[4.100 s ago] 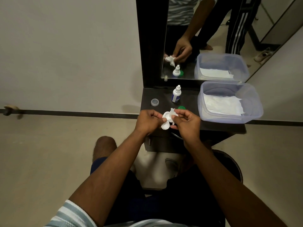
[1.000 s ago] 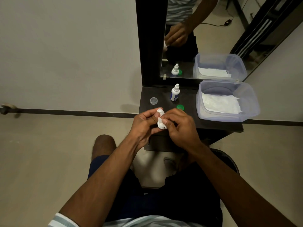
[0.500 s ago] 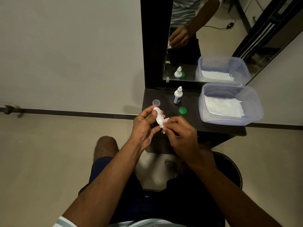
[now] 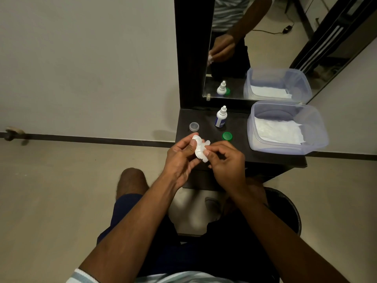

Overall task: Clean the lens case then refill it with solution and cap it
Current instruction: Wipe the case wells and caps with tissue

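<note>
My left hand (image 4: pixel 180 158) pinches the white lens case (image 4: pixel 197 149); my right hand (image 4: pixel 226 160) pinches tissue (image 4: pixel 205 158) against it, near the green cap (image 4: pixel 227 136).

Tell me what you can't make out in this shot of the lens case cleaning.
- Lens case, head view: wells hidden by left hand, right hand and tissue.
- Solution bottle: label too small to read.
- Clear cap and green cap: insides too small to judge.
</note>
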